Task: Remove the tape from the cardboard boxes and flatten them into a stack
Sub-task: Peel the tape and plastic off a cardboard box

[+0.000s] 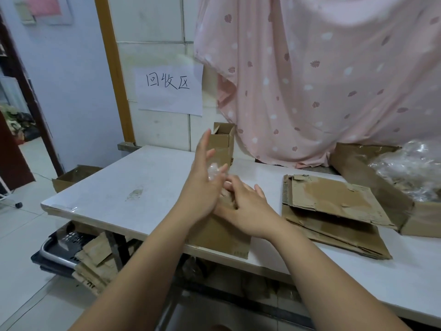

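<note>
A brown cardboard box (222, 237) lies at the table's front edge, partly under both hands. My left hand (202, 185) is raised on edge above it with fingers straight and spread, and a crumpled wad of clear tape (214, 170) clings to its fingers. My right hand (245, 206) rests on the box's top with relaxed, spread fingers, the fingertips close to the tape and to the left palm. A stack of flattened cardboard (334, 211) lies to the right on the white table (133, 182).
A small open box (224, 144) stands upright at the back of the table. At the far right an open carton (381, 194) holds crumpled clear tape (410, 173). A pink curtain (322, 80) hangs behind. Cardboard scraps (95, 261) and a dark crate (57, 249) sit on the floor to the left.
</note>
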The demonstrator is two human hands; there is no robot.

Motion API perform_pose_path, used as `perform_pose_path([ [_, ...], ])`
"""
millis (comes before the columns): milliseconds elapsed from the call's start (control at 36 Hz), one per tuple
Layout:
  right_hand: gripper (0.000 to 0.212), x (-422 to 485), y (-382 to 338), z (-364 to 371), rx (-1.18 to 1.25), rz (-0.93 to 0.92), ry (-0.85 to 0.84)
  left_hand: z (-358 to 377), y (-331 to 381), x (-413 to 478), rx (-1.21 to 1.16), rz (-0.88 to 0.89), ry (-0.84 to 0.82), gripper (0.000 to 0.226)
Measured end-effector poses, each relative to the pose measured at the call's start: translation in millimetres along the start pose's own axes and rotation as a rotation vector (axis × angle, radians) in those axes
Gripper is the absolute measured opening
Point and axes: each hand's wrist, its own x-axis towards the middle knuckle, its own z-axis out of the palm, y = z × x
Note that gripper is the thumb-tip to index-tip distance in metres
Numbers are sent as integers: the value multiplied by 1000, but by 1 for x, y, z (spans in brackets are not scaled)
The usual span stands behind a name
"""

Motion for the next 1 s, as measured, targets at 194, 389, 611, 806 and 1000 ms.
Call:
perform_pose_path([
  [194,31,-8,7,-2,786,47,208,23,-1,9,-278,-237,-142,40],
  [389,15,-12,14,-6,1046,79,352,26,4,11,7,-241,-231,50],
  [611,8,-9,37,-33,1006,128,512,42,5,13,198,-217,-283,58],
  [806,19,-12,87,-85,575,252,894,56,-6,23,480,-244,-406,95],
  [1000,23,-44,168,-135,-68,457,1008,69,-12,27,916,-65,-348,57],
])
